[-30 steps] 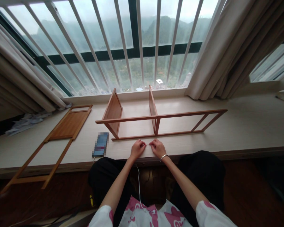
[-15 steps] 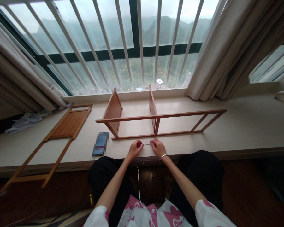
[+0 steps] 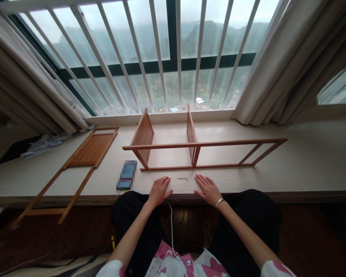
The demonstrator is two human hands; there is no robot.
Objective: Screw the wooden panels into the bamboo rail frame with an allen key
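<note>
A small L-shaped hex key [image 3: 182,179] lies on the pale ledge [image 3: 219,184], between my two hands and touched by neither. To its left, my left hand [image 3: 159,191] rests palm down near the ledge's front edge, fingers stretched out. My right hand [image 3: 208,189], with a silver bangle at the wrist, lies flat to the right of the key, fingers spread. Just beyond the hands stands a brown wooden frame [image 3: 213,145]: a long ladder-like side lying on edge, with two panels joined to it that reach toward the window.
At the left, a second wooden frame with a panel [image 3: 90,149] lies flat and overhangs the front edge. A phone [image 3: 127,175] with a white cable [image 3: 172,223] is beside my left hand. Papers [image 3: 43,146] lie at the far left. Barred windows and curtains [image 3: 265,77] stand behind.
Both hands have let go of the hex key, which now lies on the ledge. They have moved apart and opened flat. The view has shifted slightly to the left.
</note>
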